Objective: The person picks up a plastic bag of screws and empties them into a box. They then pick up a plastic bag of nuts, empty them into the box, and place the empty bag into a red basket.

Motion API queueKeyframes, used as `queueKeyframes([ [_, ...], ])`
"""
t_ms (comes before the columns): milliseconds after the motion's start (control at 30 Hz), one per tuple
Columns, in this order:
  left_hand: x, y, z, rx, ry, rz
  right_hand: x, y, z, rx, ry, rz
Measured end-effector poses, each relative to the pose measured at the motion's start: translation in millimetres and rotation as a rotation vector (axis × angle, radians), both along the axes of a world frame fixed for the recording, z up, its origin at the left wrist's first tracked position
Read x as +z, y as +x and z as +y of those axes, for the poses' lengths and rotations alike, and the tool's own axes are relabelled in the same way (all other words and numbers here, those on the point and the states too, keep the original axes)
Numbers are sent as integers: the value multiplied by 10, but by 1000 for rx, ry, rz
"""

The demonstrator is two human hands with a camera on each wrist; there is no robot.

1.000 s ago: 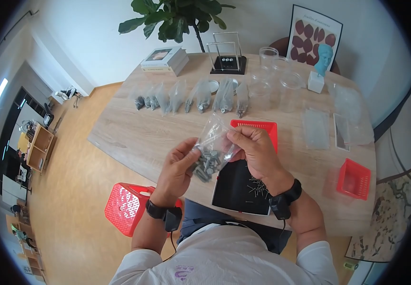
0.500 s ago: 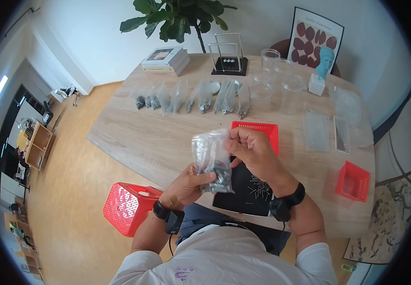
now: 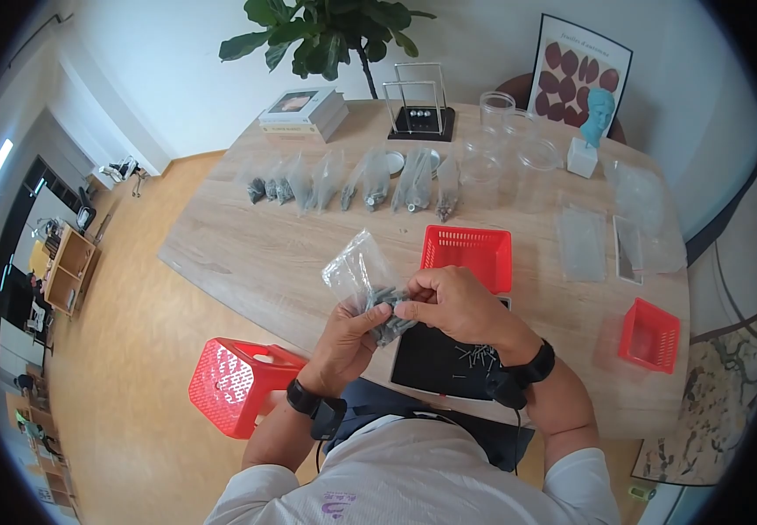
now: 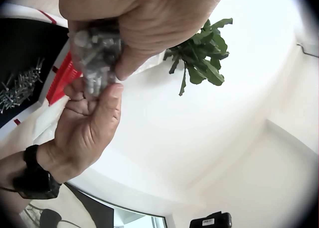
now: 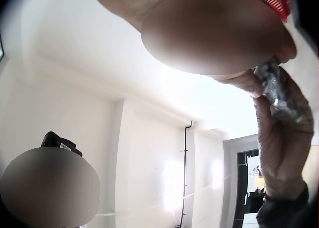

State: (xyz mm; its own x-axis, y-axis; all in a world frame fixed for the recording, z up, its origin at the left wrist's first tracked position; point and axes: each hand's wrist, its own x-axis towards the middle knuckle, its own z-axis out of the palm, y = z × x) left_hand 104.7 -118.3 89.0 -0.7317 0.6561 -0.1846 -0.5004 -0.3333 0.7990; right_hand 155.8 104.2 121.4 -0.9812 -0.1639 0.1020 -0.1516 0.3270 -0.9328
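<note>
Between both hands, above the table's near edge, is a clear plastic bag [image 3: 356,267] with small grey cylindrical pieces [image 4: 97,58] gathered in its lower part. My left hand [image 3: 343,346] grips the bag from the left, thumb over its front. On the other side, my right hand [image 3: 457,306] pinches the bag's lower right side between thumb and fingers. The upper part of the bag stands loose, leaning up and left. Right beneath the right hand lies a black tray [image 3: 426,363] with a heap of metal screws [image 3: 476,357].
A red basket [image 3: 466,254] stands behind the tray, a smaller one [image 3: 651,334] at the right. Several filled bags [image 3: 369,185] line the table's middle. Clear jars [image 3: 537,175] and flat empty bags [image 3: 582,241] are farther right. A red stool [image 3: 225,385] stands at the left.
The bag has turned and now leans up and left. My right hand has moved down from its upper part to the pieces lower down. The left hand still holds it.
</note>
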Motion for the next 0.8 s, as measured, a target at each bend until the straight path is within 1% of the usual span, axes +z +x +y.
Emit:
queueKeyframes([
  [67, -29, 15, 1, -32, 29, -108, 60, 18, -32, -22, -22, -31],
  [100, -44, 23, -4, -34, 29, -108, 82, 24, -46, -43, -43, -62],
  [167, -67, 27, -16, -13, 50, -223, 64, 16, -52, -43, -59, -57],
  [233, -55, 19, -26, -12, 56, -247, 13, 5, -54, -41, -76, -51],
  [300, -58, 4, -40, -7, 61, -268, -53, -10, -64, -42, -105, 6],
  [333, -79, -21, -47, 29, 65, -228, -51, -10, -62, -41, -105, 7],
  [400, -130, -98, -70, 63, 70, -185, -43, 0, -41, -126, -98, 111],
  [433, -165, -155, -92, 116, 66, -156, -29, 5, -26, -127, -97, 113],
  [500, -237, -295, -156, 187, 79, -112, 24, 14, 4, -222, -197, 110],
  [533, -289, -393, -188, 187, 78, -111, 60, 18, 25, -222, -198, 112],
  [600, -347, -581, -198, 304, 89, -126, 137, 35, 88, -227, -216, 33],
  [633, -298, -643, -163, 357, 37, -79, 165, 48, 104, -228, -213, 35],
  [667, -318, -737, -147, 358, 40, -80, 186, 60, 114, -230, -251, 29],
  [733, -484, -1027, -111, 415, -97, 144, 225, 75, 134, -229, -287, 26],
  [767, -539, -1161, -65, 471, -168, 192, 237, 79, 147, -226, -302, 44],
  [800, -586, -1291, -11, 471, -168, 194, 250, 82, 152, -225, -318, 63],
])
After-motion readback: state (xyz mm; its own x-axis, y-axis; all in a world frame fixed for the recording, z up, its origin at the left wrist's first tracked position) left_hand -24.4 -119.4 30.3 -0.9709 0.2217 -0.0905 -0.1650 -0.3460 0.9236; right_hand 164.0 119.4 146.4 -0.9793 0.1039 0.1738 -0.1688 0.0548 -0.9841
